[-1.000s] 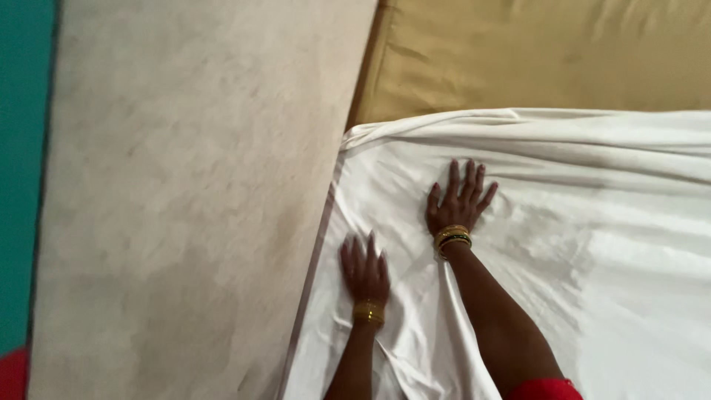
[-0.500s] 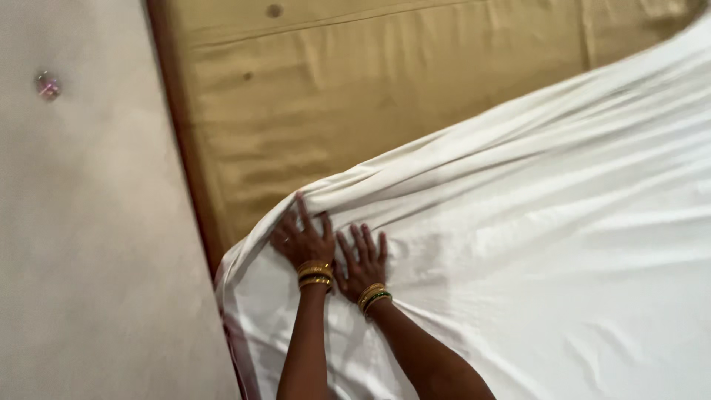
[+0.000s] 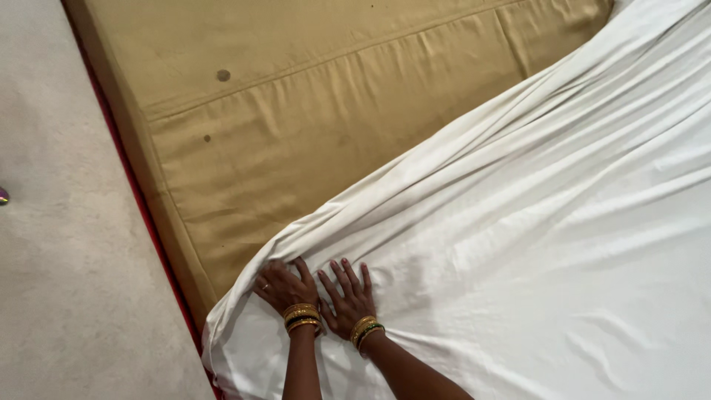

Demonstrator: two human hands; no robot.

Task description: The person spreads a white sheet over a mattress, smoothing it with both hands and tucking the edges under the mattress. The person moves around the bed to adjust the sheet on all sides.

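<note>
A wrinkled white sheet (image 3: 533,222) covers the right and lower part of a tan mattress (image 3: 296,126). Its folded edge runs diagonally from the top right down to the near-left corner. My left hand (image 3: 280,287) rests on that edge near the corner, with its fingers curled into the fold. My right hand (image 3: 346,296) lies flat on the sheet right beside it, fingers spread and holding nothing. Gold bangles circle both wrists.
Pale beige floor (image 3: 67,281) fills the left side. A thin red strip (image 3: 141,200) runs along the mattress's left edge. A small shiny object (image 3: 3,196) lies on the floor at the far left. The bare mattress has a few dark spots (image 3: 223,75).
Both hands have come together at the sheet's near-left corner, having been apart a second ago. The view has swung, and more bare mattress shows. The left hand's fingers have curled into the fold.
</note>
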